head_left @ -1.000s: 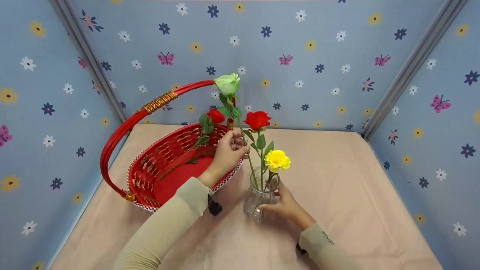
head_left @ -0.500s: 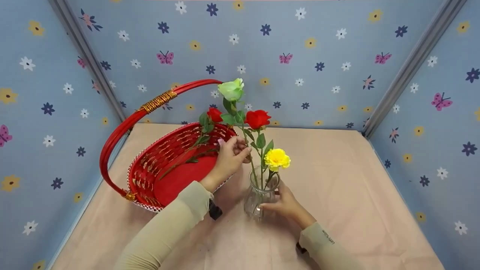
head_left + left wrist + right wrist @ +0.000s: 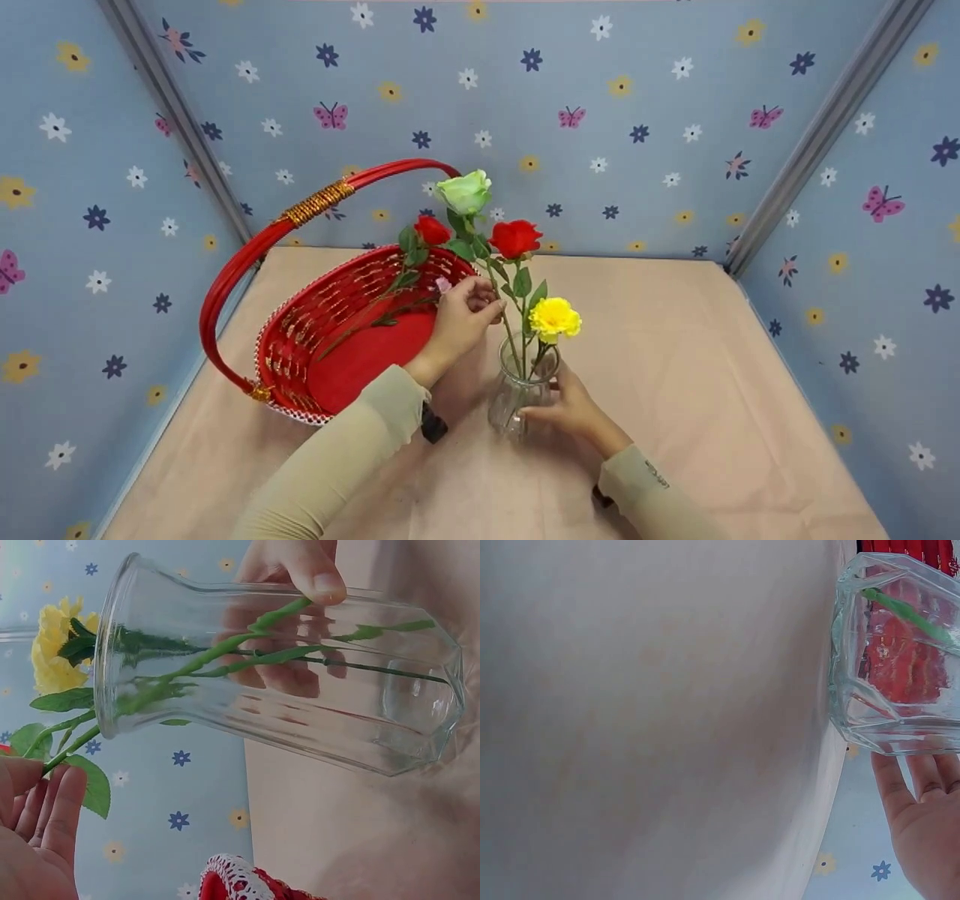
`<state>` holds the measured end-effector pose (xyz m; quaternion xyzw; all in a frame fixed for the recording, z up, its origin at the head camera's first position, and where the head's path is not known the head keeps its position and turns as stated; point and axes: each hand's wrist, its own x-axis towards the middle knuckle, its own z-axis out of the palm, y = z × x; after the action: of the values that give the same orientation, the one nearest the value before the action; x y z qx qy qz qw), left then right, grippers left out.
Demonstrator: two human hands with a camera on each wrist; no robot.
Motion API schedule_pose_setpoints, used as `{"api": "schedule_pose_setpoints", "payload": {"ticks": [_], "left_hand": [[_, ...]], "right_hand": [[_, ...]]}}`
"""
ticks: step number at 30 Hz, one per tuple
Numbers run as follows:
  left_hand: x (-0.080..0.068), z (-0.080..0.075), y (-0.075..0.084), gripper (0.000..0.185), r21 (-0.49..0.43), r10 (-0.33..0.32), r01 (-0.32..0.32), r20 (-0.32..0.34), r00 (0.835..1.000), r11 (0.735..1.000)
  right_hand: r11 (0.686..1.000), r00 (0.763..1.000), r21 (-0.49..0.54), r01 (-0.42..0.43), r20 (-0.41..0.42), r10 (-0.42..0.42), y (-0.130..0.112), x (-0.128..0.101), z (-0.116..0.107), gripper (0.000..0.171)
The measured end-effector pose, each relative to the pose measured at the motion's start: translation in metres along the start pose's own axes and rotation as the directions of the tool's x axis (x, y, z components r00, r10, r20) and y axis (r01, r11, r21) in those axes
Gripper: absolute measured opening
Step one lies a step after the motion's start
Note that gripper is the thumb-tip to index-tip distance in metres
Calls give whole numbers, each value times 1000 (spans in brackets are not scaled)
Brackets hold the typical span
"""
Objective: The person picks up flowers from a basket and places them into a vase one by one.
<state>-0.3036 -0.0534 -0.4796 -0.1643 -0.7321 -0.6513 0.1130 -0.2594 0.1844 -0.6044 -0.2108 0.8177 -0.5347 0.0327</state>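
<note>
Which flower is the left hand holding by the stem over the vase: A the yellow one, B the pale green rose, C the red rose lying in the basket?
B: the left hand pinches the stem of the green rose, its end in the vase.

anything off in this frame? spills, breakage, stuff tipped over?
Nothing stands out. The glass vase stands upright on the table, steadied by the right hand. The left hand pinches the green rose stem, already in the vase. One red rose lies in the basket.
</note>
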Motion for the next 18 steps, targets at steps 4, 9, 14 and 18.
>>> {"api": "schedule_pose_setpoints", "payload": {"ticks": [4,9,14,18], "left_hand": [[-1,3,-1,24,3,-3,3,3,1000,1000],[-1,5,-5,20,12,3,-3,15,1000,1000],[2,9,-4,18,37,7,-8,15,1000,999],[2,10,-2,18,82,3,-6,33,999,997]], "right_hand": [[1000,1000,3,-3,-6,3,1,-1,0,113],[999,999,10,-37,-9,37,0,-1,0,111],[999,999,-3,-42,-7,42,0,1,0,116],[1000,1000,-2,-16,2,16,1,2,0,117]]}}
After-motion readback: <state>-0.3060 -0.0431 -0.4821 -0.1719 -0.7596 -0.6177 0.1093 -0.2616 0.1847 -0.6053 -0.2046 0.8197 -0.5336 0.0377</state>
